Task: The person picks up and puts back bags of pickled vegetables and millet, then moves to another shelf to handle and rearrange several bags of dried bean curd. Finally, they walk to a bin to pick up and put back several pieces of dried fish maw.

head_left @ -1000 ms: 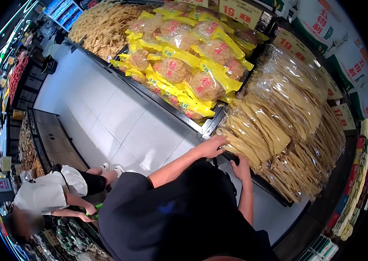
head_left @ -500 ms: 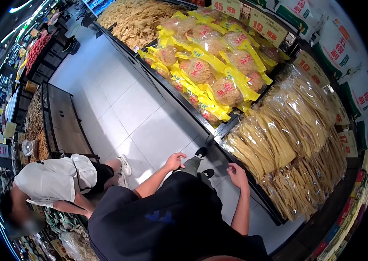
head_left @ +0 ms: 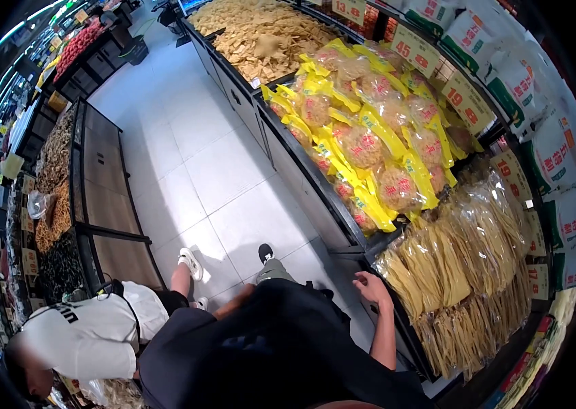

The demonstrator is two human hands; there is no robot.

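My right hand (head_left: 372,289) hangs beside the front edge of a dark display bin (head_left: 407,326), its fingers loosely bent and apart, with nothing in them. Nearest to it are clear bags of dried bean curd sticks (head_left: 432,276), stacked in that bin. Low in front of my dark shirt, my left hand (head_left: 236,300) is blurred and partly covered by the shirt, so its fingers do not show clearly. Beyond the bean curd sticks lie yellow-edged packets of round dried white fungus (head_left: 361,146), heaped in their own bin section.
At my left a person in a white shirt (head_left: 90,334) bends over a bin of dried goods (head_left: 56,211). A tiled aisle (head_left: 192,163) runs ahead between the bins. Pale dried flakes (head_left: 267,44) fill the far right bin; white sacks (head_left: 523,85) stand behind price signs (head_left: 468,105).
My view has shifted along the aisle, and the right-hand bins appear farther right and lower. My left hand has swung back toward my body. The person at left now bends with the head lower.
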